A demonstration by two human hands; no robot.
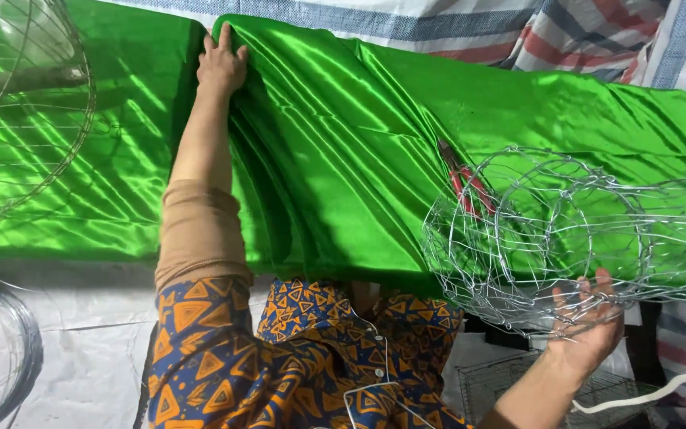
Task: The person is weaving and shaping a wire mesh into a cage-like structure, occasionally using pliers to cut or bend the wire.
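Nearest the camera, the right hand [589, 318] cups the underside of a rounded cage of silver wire mesh [565, 238], fingers curled through its openings. The cage hangs over the right part of a shiny green satin cloth [343, 151] spread on a striped tarpaulin [597, 32]. It looks light, springy and easily bent, best held by its thicker hoops. The left hand [221, 63] lies spread, pressing a fold at the cloth's far edge; the satin seems slippery and limp. Red-handled pliers [464, 187] rest on it.
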